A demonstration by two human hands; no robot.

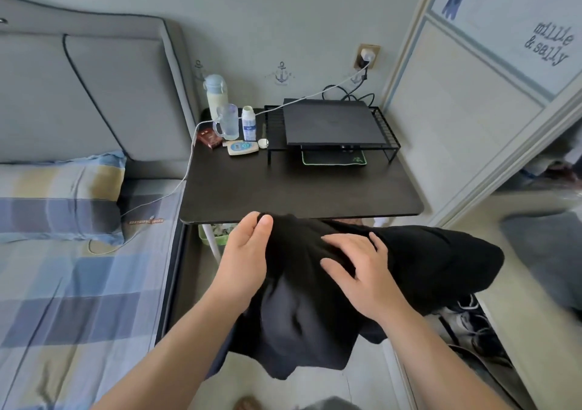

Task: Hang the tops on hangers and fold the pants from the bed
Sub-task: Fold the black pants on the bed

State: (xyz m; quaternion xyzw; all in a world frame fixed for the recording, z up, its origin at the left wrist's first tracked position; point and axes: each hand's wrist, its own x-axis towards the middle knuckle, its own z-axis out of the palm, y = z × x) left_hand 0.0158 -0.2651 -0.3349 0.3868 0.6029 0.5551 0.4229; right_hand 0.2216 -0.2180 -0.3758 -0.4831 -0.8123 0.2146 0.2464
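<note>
Left hand (248, 252) in pinch; right hand (365, 274) flat

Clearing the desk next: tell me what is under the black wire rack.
A black mouse pad with a green edge lies under the wire rack. The laptop on top hides the pad's rear part.

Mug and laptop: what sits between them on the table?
A white bottle stands between the mug and the laptop, in the head view.
</note>
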